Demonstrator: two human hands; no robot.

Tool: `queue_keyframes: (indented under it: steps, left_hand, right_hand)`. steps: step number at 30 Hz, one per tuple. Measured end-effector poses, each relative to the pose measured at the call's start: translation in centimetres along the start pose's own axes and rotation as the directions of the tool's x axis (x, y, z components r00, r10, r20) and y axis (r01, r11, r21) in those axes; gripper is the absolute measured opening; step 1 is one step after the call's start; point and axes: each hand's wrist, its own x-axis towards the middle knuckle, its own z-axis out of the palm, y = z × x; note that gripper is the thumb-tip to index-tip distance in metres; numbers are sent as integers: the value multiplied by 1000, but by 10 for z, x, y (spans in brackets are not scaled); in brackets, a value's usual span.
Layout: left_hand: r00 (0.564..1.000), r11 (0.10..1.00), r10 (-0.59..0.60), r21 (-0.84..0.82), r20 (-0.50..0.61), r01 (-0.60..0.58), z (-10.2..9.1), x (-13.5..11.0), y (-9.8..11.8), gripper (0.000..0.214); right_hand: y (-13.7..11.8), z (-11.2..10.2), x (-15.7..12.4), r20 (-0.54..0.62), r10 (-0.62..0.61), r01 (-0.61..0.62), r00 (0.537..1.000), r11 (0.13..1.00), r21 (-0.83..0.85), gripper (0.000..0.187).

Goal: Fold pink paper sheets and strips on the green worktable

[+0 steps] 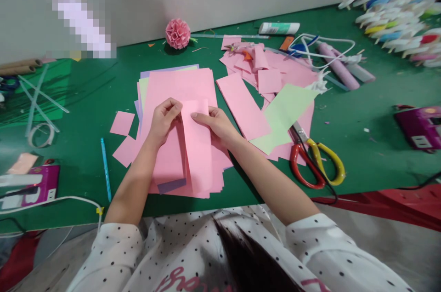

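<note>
A: Head view. Hands?

B: Both are grasping one pink strip [197, 154]. The left hand [164, 119] is pinching its upper left edge. The right hand [218, 124] is pressing its thumb on the front face, and its fingers are curling behind the right edge.

A: Appearance of the strip?

B: It is showing a plain, pale pink face, long and narrow, with straight sides. It is extending from between the hands toward the person's body. Layer count: cannot tell.

A: Beneath the hands?

B: A stack of pink sheets [179, 83] is lying there, its edges fanning unevenly. A dark purple piece [171, 186] is showing nearer the body than the left hand.

A: Left of the left hand?

B: Two pink squares [122, 123] are lying just beside the stack; a blue pencil-like stick [106, 170] is resting nearer the body.

A: Right of the right hand?

B: A wider pink piece [244, 108] is lying near it, slanting. Light green paper [285, 110] is resting beyond that, and scissors [334, 165] are pointing their red and yellow handles toward the body.

A: Beyond both hands?

B: A pink paper ball [178, 33] is sitting near the wall, showing many folded pockets.
</note>
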Motion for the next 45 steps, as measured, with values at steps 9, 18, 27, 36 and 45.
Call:
queue_keyframes:
  steps: [9,18,27,36,45]
  left_hand:
    - [953,845,303,464,-7,-265,9,-13,4,41]
    - [944,828,330,476,11,-296,7,-12,2,39]
    - [960,855,278,464,-29,-233,9,-14,5,45]
    - [970,885,237,424,-49,-195,12,-13,6,49]
    - [974,893,226,405,-31,-194,12,-13,6,48]
  right_hand:
    - [0,1,-1,-2,-5,5,1000,1000,-19,39]
    - [1,1,0,-9,-2,2,1000,1000,-23,41]
    - [3,0,0,3,-7,7,1000,1000,-19,40]
    - [1,2,-2,11,1,0,1000,1000,-32,41]
    - [0,3,-2,0,-5,5,1000,1000,-19,46]
